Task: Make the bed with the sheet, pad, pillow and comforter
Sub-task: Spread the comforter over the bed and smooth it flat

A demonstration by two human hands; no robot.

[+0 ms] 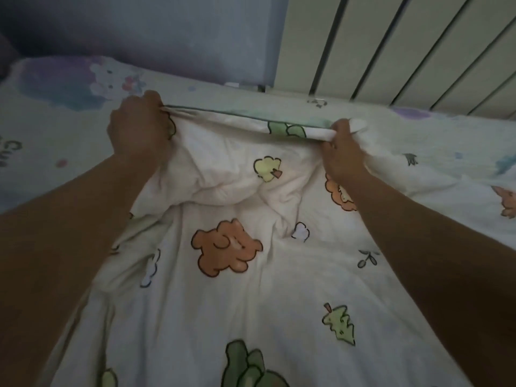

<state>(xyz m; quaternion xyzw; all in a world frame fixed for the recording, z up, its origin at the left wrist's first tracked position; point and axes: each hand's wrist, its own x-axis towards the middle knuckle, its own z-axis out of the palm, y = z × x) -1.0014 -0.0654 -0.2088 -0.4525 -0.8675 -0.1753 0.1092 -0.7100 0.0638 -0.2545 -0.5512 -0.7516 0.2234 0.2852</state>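
A white comforter (231, 289) printed with orange bears, green leaves and small clouds lies bunched across the bed in front of me. My left hand (139, 127) grips its far edge at the left, fingers curled round the fabric. My right hand (342, 150) grips the same edge further right. The edge is stretched taut between both hands. Under it lies a pale sheet (50, 118) with purple and blue cartoon prints. No pillow or pad is visible.
A purple-grey wall (145, 32) runs behind the bed at the left. A white ribbed radiator (405, 48) stands behind the bed at the right, close to the mattress edge.
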